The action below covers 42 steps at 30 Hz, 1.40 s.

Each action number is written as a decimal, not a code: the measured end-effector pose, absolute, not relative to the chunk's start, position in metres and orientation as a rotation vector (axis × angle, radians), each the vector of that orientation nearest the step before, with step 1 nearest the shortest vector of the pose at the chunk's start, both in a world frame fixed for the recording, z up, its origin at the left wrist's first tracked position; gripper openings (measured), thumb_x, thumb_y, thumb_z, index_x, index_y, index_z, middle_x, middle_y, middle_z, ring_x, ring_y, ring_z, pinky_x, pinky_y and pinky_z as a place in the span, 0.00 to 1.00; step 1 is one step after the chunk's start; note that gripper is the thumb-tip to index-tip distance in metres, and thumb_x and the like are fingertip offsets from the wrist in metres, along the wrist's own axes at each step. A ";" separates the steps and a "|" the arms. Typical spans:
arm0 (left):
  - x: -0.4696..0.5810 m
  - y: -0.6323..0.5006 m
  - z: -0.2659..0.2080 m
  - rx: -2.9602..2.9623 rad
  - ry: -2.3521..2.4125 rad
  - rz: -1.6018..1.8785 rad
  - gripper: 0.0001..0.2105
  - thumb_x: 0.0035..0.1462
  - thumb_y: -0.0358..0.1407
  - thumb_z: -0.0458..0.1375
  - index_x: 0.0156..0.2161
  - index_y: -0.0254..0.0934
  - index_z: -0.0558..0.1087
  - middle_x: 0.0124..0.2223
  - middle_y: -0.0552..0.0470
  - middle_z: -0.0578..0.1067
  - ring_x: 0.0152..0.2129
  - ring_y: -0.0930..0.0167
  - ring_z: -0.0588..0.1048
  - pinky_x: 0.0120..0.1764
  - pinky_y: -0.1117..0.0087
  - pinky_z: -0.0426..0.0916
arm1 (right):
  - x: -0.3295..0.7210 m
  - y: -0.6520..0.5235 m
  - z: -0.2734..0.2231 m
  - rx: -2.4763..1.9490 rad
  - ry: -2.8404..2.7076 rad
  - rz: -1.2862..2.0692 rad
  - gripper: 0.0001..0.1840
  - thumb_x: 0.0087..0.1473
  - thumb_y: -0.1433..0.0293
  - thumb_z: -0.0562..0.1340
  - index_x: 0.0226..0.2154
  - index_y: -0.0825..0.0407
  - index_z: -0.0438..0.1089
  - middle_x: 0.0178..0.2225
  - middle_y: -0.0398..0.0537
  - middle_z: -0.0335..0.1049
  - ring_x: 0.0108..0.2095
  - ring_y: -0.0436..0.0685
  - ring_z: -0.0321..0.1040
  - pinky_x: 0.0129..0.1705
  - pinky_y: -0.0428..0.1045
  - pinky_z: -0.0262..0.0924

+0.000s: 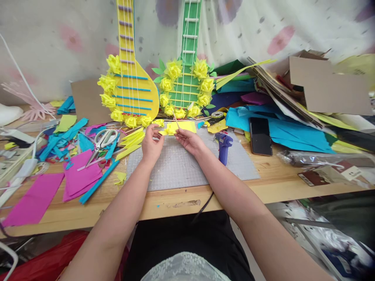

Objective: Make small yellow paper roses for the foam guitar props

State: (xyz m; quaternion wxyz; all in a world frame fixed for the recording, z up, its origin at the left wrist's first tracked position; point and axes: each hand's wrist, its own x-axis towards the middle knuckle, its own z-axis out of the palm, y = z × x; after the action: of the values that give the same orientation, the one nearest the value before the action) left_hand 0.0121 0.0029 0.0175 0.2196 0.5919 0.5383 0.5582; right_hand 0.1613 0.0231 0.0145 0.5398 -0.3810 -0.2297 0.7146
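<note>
Paper (168, 130), bright yellow and crinkled, sat bunched above the grey gridded cutting mat (175, 171), its folds too small to make out. My left hand (152, 143) pinched its left end; my right hand (190, 139) was closed on a thin pinkish stick (175, 118), lower end hidden by fingers. Whether the flat yellow sheet (189, 125) behind was joined to it, I couldn't tell.

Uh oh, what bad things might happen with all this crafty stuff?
The glue gun sits beside the right arm; if hot, it might burn skin. A black cord runs over the front of the table, so a leg might snag it. The yellow paper between the left hand and right hand could crumple if squeezed.
</note>
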 end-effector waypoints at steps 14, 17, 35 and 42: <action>0.020 0.007 0.021 1.044 1.171 1.611 0.07 0.42 0.31 0.58 0.31 0.37 0.66 0.24 0.58 0.66 0.18 0.79 0.65 0.21 0.79 0.63 | 0.164 0.019 0.015 -0.713 -0.744 1.748 0.07 0.39 0.68 0.66 0.26 0.50 0.71 0.32 0.40 0.73 0.34 0.52 0.71 0.30 0.44 0.63; 0.021 0.005 0.026 0.881 1.107 1.547 0.08 0.43 0.31 0.58 0.32 0.38 0.66 0.22 0.59 0.67 0.16 0.80 0.65 0.21 0.78 0.64 | 0.165 0.019 0.015 -0.678 -0.771 1.743 0.07 0.38 0.68 0.66 0.25 0.50 0.71 0.32 0.40 0.73 0.34 0.51 0.71 0.30 0.44 0.63; 0.014 0.007 0.030 0.622 0.931 1.475 0.09 0.38 0.30 0.63 0.30 0.37 0.71 0.26 0.58 0.72 0.19 0.81 0.69 0.23 0.80 0.63 | 0.166 0.018 0.016 -0.644 -0.803 1.742 0.05 0.40 0.69 0.65 0.25 0.51 0.69 0.29 0.40 0.73 0.32 0.50 0.72 0.26 0.41 0.61; 0.014 0.006 0.031 0.626 0.966 1.458 0.11 0.37 0.31 0.64 0.30 0.37 0.70 0.25 0.59 0.71 0.19 0.81 0.68 0.23 0.79 0.63 | 0.166 0.017 0.018 -0.681 -0.807 1.736 0.07 0.38 0.68 0.66 0.25 0.51 0.70 0.29 0.40 0.73 0.33 0.50 0.71 0.26 0.41 0.60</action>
State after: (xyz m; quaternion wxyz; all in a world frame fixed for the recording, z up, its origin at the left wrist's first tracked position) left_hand 0.0135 0.0060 0.0306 0.5988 0.2699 0.4163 0.6287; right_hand 0.1656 0.0170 0.0175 0.5268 -0.2848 -0.3377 0.7262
